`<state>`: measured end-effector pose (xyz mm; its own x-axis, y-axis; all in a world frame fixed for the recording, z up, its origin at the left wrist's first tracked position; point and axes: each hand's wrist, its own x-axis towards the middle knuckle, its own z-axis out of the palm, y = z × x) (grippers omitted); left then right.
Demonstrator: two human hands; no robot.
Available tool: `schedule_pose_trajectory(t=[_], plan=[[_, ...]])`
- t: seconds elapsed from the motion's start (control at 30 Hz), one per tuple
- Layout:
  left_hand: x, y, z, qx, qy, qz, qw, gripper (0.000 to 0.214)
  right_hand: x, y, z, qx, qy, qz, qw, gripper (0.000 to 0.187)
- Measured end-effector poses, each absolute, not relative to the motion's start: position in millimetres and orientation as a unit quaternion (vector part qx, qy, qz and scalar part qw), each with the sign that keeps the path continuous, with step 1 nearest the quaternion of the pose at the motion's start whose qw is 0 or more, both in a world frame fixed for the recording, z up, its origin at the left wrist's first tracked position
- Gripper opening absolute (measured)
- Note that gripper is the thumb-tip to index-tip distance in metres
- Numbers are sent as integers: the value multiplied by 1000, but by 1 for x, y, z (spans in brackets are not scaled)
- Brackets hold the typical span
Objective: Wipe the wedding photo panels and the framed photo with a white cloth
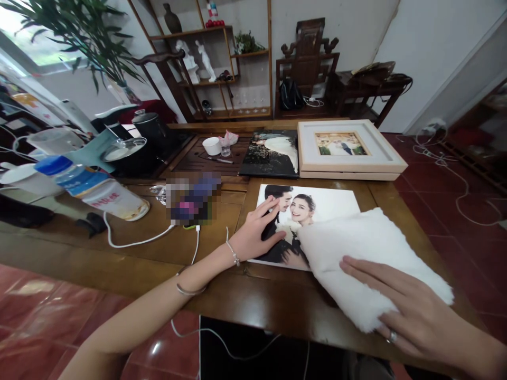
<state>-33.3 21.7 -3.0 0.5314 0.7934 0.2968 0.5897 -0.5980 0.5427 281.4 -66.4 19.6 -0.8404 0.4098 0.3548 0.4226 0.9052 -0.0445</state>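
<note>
Lying across the photo panel (299,219), a white cloth (372,240)

In the head view, we had our left hand (255,227) spread flat on the panel's left part, gripping nothing. Our right hand (415,309) lay on the cloth; whether it pinched, we couldn't tell. The cloth covered the panel's right end, the long axis running left to right. Bare table (269,301) lay in front; a framed picture (378,150) stood behind.
</note>
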Motion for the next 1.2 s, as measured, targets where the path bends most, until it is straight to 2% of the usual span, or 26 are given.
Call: schedule_pose_trajectory(t=[0.17, 0.37, 0.57, 0.7, 0.87, 0.97, 1.1, 1.2], plan=[[-34, 24, -1, 856, 400, 261, 199, 64, 288, -34, 23, -240, -948, -50, 201, 17], [-40, 33, -2, 855, 386, 286, 194, 59, 299, 35, 39, -376, -921, -61, 85, 24], [-42, 34, -4, 854, 386, 286, 200, 59, 297, 63, 44, -437, -892, -72, 88, 22], [-40, 32, -4, 847, 393, 293, 204, 59, 294, 47, 36, -423, -898, -82, 95, 20], [-37, 30, -3, 836, 401, 318, 200, 57, 287, -13, 20, -312, -929, -106, 171, 15], [-35, 28, -1, 823, 416, 332, 197, 58, 272, -56, 16, -278, -937, -76, 196, 14], [-34, 27, -1, 823, 419, 331, 193, 57, 254, -81, 17, -292, -931, -42, 216, 16], [-34, 28, -3, 831, 411, 325, 188, 56, 255, -64, 20, -308, -925, -67, 212, 15]])
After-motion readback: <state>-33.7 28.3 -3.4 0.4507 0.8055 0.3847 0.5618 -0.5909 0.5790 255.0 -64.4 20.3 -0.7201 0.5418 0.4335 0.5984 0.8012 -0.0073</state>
